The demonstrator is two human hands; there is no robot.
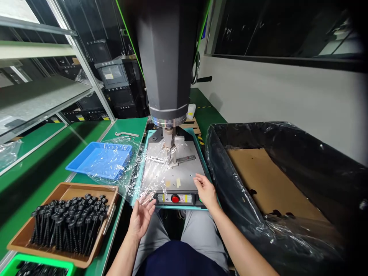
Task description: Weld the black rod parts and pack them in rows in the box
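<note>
Left hand is open, palm up, fingers spread toward 1 o'clock. Right hand lies palm down, fingers loose, pointing toward 11 o'clock; both forearms bare.

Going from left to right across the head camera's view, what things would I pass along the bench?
Brown tray of black parts → blue tray → left hand → red button → right hand → black-lined box.
</note>
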